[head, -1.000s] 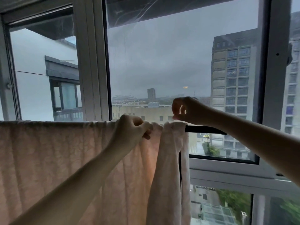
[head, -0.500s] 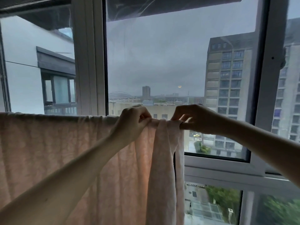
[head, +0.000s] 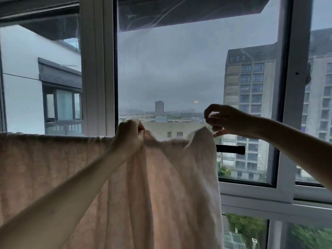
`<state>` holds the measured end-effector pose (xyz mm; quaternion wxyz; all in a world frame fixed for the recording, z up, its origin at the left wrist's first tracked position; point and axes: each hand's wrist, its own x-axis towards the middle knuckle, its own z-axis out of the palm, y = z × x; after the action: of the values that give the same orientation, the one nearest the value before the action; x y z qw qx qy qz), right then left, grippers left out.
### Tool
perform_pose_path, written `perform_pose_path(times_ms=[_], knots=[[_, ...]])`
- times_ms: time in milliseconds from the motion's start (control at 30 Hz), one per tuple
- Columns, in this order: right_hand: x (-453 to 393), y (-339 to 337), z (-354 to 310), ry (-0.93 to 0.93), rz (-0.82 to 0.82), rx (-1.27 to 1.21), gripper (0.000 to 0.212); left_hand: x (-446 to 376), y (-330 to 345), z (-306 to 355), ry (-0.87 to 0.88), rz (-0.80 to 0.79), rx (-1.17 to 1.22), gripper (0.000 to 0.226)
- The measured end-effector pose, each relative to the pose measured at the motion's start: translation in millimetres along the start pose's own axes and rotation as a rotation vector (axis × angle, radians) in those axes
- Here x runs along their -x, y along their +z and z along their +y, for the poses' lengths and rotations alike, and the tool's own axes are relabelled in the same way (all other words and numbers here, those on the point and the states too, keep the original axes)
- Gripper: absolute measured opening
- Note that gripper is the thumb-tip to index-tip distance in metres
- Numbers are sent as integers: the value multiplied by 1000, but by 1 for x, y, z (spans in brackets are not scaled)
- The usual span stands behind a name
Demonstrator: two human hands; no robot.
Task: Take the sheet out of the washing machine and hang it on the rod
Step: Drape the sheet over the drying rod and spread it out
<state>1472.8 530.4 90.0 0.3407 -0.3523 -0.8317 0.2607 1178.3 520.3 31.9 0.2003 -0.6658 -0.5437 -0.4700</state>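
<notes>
Sheet: I log a pale pink patterned fabric sheet (head: 53, 168) draped over the rod, filling the lower left and centre of the frame; its top edge is bunched and lifted into a peak near centre, its right edge hanging in long folds.
Rod: a dark horizontal rod (head: 230, 149); I see only a short bare stretch, just right of the sheet's edge at centre right.
Containers: I see none in frame.
Left hand: my left hand (head: 129, 135), centre frame, fingers curled tight round a gathered fold at the sheet's top edge.
Right hand: my right hand (head: 226, 121), centre right, above the rod, fingers curled; one fingertip sits at the raised corner, but I cannot tell whether it pinches the cloth.
Background: white-framed window (head: 97, 69) behind, grey tower block (head: 249, 108) at right.
</notes>
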Motion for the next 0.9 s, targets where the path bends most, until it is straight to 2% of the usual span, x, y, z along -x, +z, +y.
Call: perform_pose_path(times_ms=[67,133,233,333,400,500,633,700,800,900], knots=[[0,3,2,-43,-73,278,8,-1,-1,5,-33,-33,0,9],[2,8,6,-43,-159,371,15,1,-3,14,-5,-19,14,15],[5,8,12,-51,-213,328,20,15,-7,46,180,-97,101,30],[9,1,15,-51,-223,262,28,29,-2,79,299,-264,222,14],[9,-1,21,-99,-229,274,33,31,5,88,346,-249,236,10],[10,-1,29,-57,-239,227,27,28,9,90,304,-186,231,8],[-2,8,33,-192,-119,350,26,25,8,88,223,-223,225,7],[-8,14,35,-190,-58,201,21,24,8,86,187,-222,230,8],[-11,17,30,-107,-104,-162,18,22,8,81,113,-177,247,6],[-15,11,23,-46,-139,-259,23,19,9,82,74,-175,250,6]])
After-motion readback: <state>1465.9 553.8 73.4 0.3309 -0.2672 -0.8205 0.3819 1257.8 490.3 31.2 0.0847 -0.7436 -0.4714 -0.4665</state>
